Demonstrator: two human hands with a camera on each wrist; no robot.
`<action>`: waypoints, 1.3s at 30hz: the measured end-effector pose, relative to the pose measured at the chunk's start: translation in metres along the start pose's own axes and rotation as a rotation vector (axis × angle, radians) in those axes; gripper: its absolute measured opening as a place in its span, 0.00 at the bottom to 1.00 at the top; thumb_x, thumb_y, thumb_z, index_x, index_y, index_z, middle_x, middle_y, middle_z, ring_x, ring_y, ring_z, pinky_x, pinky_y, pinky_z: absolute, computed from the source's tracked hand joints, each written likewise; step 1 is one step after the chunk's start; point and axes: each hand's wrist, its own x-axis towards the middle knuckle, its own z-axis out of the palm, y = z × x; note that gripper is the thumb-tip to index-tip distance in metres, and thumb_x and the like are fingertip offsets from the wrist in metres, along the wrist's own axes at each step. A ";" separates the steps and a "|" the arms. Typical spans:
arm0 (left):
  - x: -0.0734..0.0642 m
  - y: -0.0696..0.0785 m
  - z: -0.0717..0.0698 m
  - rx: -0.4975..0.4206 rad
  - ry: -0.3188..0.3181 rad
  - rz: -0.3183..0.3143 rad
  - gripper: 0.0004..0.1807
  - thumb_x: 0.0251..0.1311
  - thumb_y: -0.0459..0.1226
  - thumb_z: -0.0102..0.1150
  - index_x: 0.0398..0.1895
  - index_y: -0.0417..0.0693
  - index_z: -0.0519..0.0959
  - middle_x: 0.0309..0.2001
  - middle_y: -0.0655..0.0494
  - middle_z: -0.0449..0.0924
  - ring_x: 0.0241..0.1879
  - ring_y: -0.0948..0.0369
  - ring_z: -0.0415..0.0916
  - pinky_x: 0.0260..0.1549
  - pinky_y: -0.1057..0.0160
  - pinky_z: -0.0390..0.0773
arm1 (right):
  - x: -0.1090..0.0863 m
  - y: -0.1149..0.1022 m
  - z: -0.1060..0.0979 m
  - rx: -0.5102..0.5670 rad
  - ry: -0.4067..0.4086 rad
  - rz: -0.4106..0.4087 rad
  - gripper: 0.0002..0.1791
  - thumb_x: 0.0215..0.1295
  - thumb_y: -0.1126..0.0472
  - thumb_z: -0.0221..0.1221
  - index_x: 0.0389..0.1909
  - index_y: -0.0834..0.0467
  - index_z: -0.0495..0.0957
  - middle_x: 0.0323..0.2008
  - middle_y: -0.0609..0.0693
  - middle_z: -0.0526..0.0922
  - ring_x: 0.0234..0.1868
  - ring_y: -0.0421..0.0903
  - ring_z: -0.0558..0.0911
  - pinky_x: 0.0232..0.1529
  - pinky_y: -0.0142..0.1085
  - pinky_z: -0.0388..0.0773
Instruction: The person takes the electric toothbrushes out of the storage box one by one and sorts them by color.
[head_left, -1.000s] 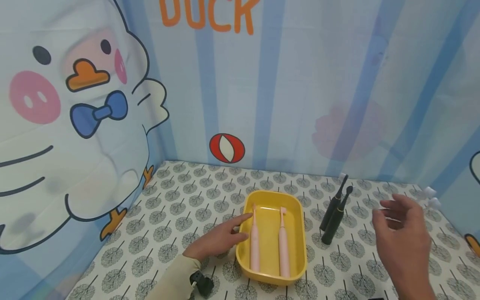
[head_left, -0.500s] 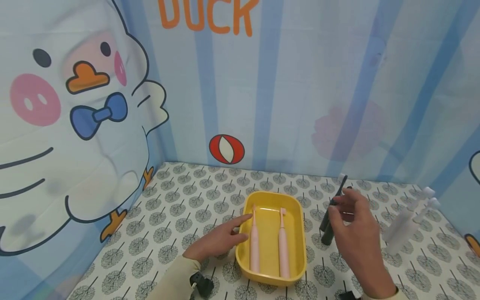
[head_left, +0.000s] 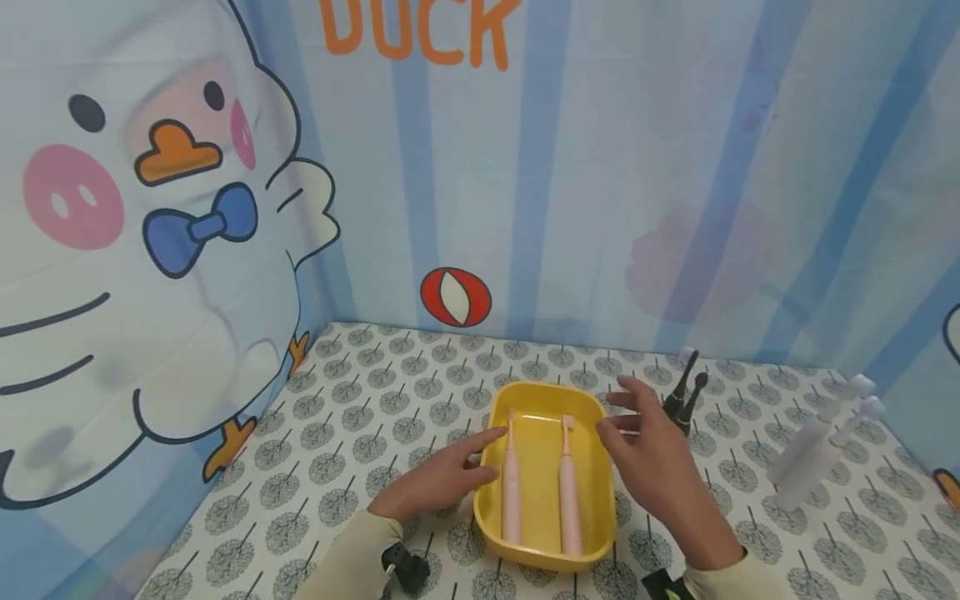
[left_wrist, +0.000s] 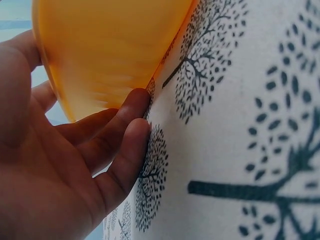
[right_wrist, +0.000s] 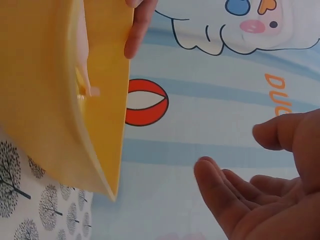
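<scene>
A yellow plastic tray [head_left: 540,492] holds two pink electric toothbrushes [head_left: 511,492] lying lengthwise inside. My left hand [head_left: 442,479] grips its left rim; in the left wrist view thumb and forefinger reach over the edge while the other fingers lie along the outer wall. On the opposite side, my right hand [head_left: 652,450] hovers beside the tray's right rim with fingers loosely bent and parted. A gap shows between those fingertips [right_wrist: 207,167] and the tray wall in the right wrist view. That hand holds nothing.
Two black electric toothbrushes [head_left: 686,400] lie behind the right hand, partly hidden by it. Two white ones [head_left: 810,454] are farther right. A tree-patterned cloth [head_left: 375,400] covers the table, against a duck-print curtain [head_left: 585,183].
My right hand has moved left from the white toothbrushes, past the black ones, to the tray's right side. The left hand and tray stay in place.
</scene>
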 end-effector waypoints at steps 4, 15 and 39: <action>0.000 0.001 0.000 -0.008 -0.003 -0.001 0.29 0.64 0.52 0.50 0.67 0.77 0.56 0.66 0.67 0.56 0.58 0.57 0.66 0.52 0.54 0.67 | 0.007 0.004 0.006 -0.010 -0.096 0.055 0.36 0.67 0.49 0.51 0.71 0.50 0.46 0.62 0.52 0.65 0.54 0.51 0.73 0.45 0.45 0.75; 0.001 0.004 0.001 0.052 0.013 0.036 0.30 0.65 0.50 0.49 0.69 0.72 0.54 0.66 0.61 0.57 0.56 0.57 0.67 0.51 0.56 0.68 | 0.026 0.014 0.026 0.149 -0.265 0.184 0.37 0.66 0.54 0.53 0.70 0.60 0.47 0.60 0.64 0.66 0.43 0.52 0.80 0.44 0.44 0.76; 0.001 0.003 0.000 0.074 0.016 0.003 0.31 0.64 0.51 0.50 0.69 0.73 0.54 0.66 0.63 0.57 0.58 0.57 0.65 0.53 0.53 0.66 | 0.053 0.009 0.038 -0.238 -0.425 0.214 0.35 0.65 0.54 0.50 0.66 0.70 0.52 0.31 0.55 0.75 0.24 0.46 0.78 0.27 0.37 0.75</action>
